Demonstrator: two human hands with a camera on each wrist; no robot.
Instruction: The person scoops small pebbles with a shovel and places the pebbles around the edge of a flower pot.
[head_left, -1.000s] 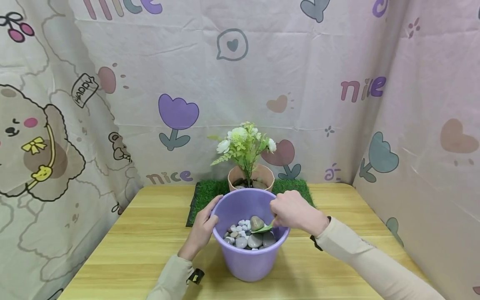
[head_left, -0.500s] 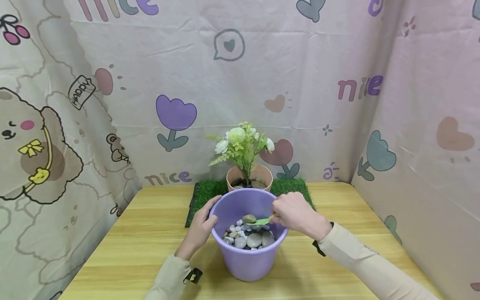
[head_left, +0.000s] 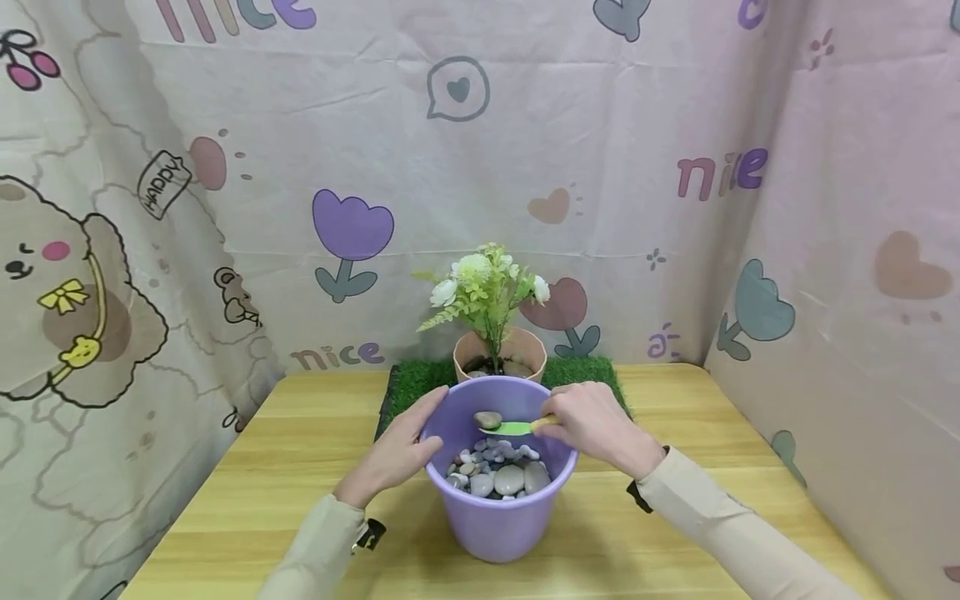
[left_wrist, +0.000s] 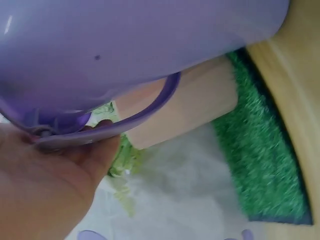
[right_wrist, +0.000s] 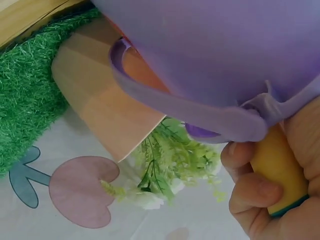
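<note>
In the head view my right hand (head_left: 596, 423) grips the yellow handle (head_left: 545, 422) of a small trowel with a green blade (head_left: 512, 428). A greyish-brown stone (head_left: 488, 419) rests on the blade, inside the purple bucket (head_left: 501, 525) and above the pebbles (head_left: 491, 462) in it. The right wrist view shows fingers (right_wrist: 257, 192) curled round the yellow handle (right_wrist: 280, 172). My left hand (head_left: 393, 454) holds the bucket's left rim, its thumb over the edge. In the left wrist view its fingers (left_wrist: 104, 154) lie behind the bucket's carrying handle (left_wrist: 145, 112).
Just behind the bucket stands a peach flowerpot (head_left: 531, 350) with stones and white-and-green flowers (head_left: 480, 283). It sits on an artificial grass mat (head_left: 420, 379) on a wooden table (head_left: 285, 483). Printed curtains (head_left: 465, 167) hang at the back and both sides.
The trowel has risen from the pebbles with the stone on its blade and shifted slightly left. My left hand has tilted, its wrist moving left, its fingers staying at the rim.
</note>
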